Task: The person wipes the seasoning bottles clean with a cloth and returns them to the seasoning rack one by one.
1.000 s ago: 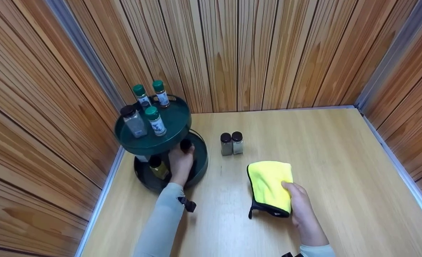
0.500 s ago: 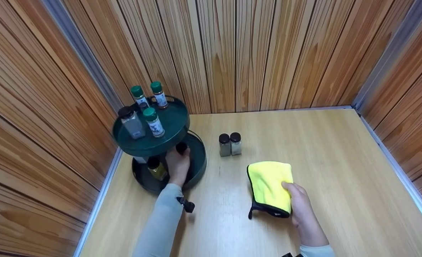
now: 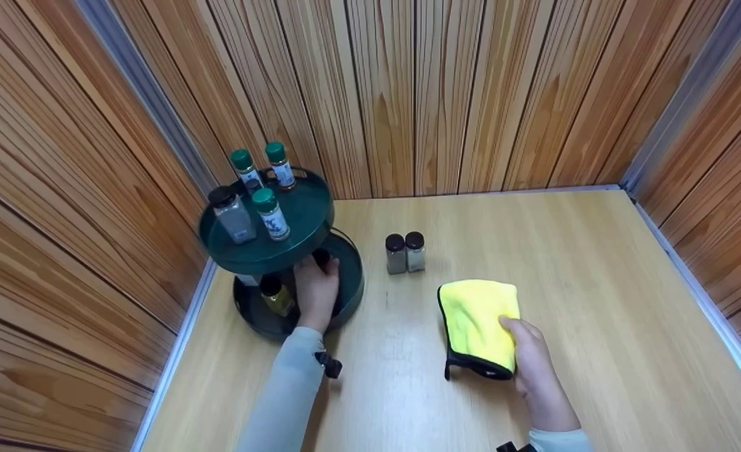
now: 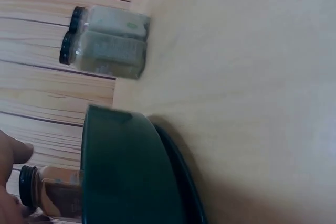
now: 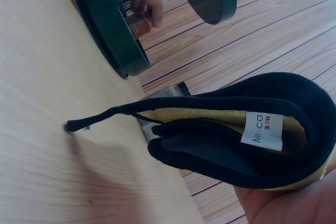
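Observation:
My left hand (image 3: 317, 289) reaches into the lower tier of a dark green two-tier round rack (image 3: 347, 301). Its fingers are around a dark-capped jar with reddish-brown contents (image 4: 60, 190), and in the left wrist view the thumb stands apart from the cap. The jar stands upright in the tier. A jar with yellowish contents (image 3: 278, 301) is left of that hand. My right hand (image 3: 533, 364) grips a folded yellow cloth with black edging (image 3: 478, 320) above the table, thumb on top. A white label (image 5: 261, 130) shows inside its fold.
Two dark-capped jars, one greyish (image 3: 396, 258) and one whitish (image 3: 416, 256), stand side by side on the table (image 3: 565, 251), right of the rack. The upper tier carries green-capped bottles (image 3: 274, 220) and a larger dark-capped jar (image 3: 235, 220). Wood-panelled walls (image 3: 445, 94) enclose the table.
My left hand has shifted slightly at the jar, and its fingers now hide more of the cap. The cloth in my right hand has moved a little right and up.

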Demonstrator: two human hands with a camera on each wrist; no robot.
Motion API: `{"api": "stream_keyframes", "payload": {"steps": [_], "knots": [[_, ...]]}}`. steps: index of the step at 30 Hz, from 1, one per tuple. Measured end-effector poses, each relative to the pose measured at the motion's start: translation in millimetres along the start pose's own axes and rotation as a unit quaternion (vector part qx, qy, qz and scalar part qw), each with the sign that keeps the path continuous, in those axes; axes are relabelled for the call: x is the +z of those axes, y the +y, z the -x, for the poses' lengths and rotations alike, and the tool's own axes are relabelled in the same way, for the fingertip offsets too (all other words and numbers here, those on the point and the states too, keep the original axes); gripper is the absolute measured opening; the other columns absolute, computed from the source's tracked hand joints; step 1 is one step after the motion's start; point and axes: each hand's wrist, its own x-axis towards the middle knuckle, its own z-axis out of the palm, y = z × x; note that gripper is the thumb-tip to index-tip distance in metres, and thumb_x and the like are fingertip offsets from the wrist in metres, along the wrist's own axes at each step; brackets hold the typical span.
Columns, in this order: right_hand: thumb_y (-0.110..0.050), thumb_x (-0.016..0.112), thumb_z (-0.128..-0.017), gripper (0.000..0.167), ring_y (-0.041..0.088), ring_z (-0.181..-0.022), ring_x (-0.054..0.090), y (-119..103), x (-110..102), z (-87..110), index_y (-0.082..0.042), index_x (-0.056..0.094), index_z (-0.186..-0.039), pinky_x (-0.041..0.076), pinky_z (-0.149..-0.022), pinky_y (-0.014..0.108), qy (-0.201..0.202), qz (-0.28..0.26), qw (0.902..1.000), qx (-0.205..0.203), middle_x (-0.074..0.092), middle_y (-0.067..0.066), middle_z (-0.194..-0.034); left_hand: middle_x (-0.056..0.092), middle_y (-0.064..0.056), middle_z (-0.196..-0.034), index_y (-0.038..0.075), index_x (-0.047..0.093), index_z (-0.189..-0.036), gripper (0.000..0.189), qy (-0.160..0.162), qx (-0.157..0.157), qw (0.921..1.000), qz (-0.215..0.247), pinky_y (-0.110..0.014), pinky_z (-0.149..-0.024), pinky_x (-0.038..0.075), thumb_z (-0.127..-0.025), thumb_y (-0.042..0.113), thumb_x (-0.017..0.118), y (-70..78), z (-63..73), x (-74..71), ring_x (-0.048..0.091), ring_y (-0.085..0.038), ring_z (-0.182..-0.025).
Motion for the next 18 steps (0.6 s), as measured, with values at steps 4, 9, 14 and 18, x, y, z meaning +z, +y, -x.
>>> {"api": "stream_keyframes", "payload": {"steps": [4,9,14,18], "knots": [[-0.024,0.047,-0.106,0.032,0.021,-0.077,0.068,2.0,0.3,1.1,0.004,0.051,-0.122,0.059,-0.07,0.034,-0.001,0.002,1.0,0.0,0.065,0.006,-0.089,0.052,-0.02,-0.138,0.007,0.049,-0.142,0.053,-0.001,0.052,0.9982,-0.032,-0.05,-0.103,0.049,-0.1,0.035,0.066,9.0,2.8,-2.3,0.052,-0.036,-0.13],[-0.023,0.047,-0.106,0.032,0.019,-0.078,0.068,1.4,-0.3,1.1,0.004,0.052,-0.123,0.059,-0.07,0.033,0.004,0.011,0.9999,0.001,0.065,0.005,-0.089,0.041,-0.011,-0.157,0.017,0.042,-0.154,0.059,-0.022,0.098,0.9946,-0.024,-0.048,-0.114,0.043,-0.102,0.035,0.064,24.7,1.9,-0.9,0.043,-0.03,-0.144],[-0.024,0.048,-0.106,0.033,0.019,-0.079,0.068,0.7,-0.5,1.3,0.003,0.052,-0.124,0.059,-0.072,0.033,0.007,0.011,0.9999,0.002,0.066,0.004,-0.09,0.047,-0.011,-0.155,0.016,0.048,-0.152,0.06,-0.066,0.088,0.9939,0.005,-0.05,-0.113,0.042,-0.099,0.037,0.068,38.9,-2.8,6.6,0.046,-0.03,-0.143],[-0.025,0.049,-0.106,0.033,0.02,-0.079,0.069,2.5,-0.8,3.5,0.003,0.052,-0.124,0.059,-0.072,0.033,0.005,0.009,0.9999,0.005,0.066,0.005,-0.09,0.049,-0.015,-0.152,0.012,0.05,-0.148,0.062,-0.105,0.083,0.9897,0.05,-0.05,-0.114,0.042,-0.095,0.034,0.075,43.6,-7.3,16.3,0.047,-0.032,-0.141]]}}
